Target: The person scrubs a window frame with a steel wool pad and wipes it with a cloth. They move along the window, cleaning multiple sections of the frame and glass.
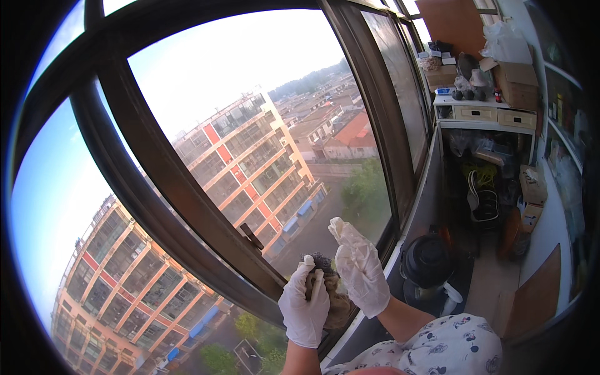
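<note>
Both hands wear thin white gloves, held close together before a tall window with a dark frame [187,201]. My left hand [305,304] grips a crumpled brownish cloth [338,304], its thumb and fingers pinched at the upper edge. Behind those fingertips shows a dark, wiry scouring pad [321,262], close against the cloth. My right hand [361,269] is raised to the right of the cloth, fingers upward and near one another; its palm side is partly turned away, and whether it touches the cloth is unclear. A window latch [251,236] sits on the frame, up and left of the hands.
A white sill edge [347,335] runs below the window. At right are a black round-topped object [427,260] and a white cabinet [487,104] bearing cardboard boxes [515,84] and plastic bags. A brown board [536,290] leans at lower right. Outside, multi-storey buildings stand far below.
</note>
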The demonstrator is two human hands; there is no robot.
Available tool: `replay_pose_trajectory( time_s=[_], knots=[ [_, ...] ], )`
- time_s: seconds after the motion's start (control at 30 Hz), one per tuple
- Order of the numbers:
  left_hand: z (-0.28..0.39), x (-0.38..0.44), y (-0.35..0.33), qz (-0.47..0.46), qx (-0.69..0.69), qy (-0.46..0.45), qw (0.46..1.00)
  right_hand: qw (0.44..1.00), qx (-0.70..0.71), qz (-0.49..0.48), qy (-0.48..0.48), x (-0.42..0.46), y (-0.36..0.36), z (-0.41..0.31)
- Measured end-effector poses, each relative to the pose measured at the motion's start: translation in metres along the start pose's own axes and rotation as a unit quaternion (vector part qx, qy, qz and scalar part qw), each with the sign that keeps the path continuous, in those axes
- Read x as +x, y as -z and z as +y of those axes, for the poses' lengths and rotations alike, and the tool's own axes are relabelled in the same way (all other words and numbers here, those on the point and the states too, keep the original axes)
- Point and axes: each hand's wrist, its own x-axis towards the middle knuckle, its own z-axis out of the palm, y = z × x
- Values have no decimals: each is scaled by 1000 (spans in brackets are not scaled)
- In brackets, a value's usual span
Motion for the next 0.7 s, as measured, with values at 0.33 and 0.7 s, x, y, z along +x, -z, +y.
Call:
replay_pose_trajectory(
  time_s=[0.33,0.7],
  knots=[
    [-14,-34,-32,-128,-126,41,983,904,-243,314,161,-87,190,-124],
    [-17,-54,-66,-251,-140,9,958,711,-508,240,-423,-253,311,-9]
  ],
)
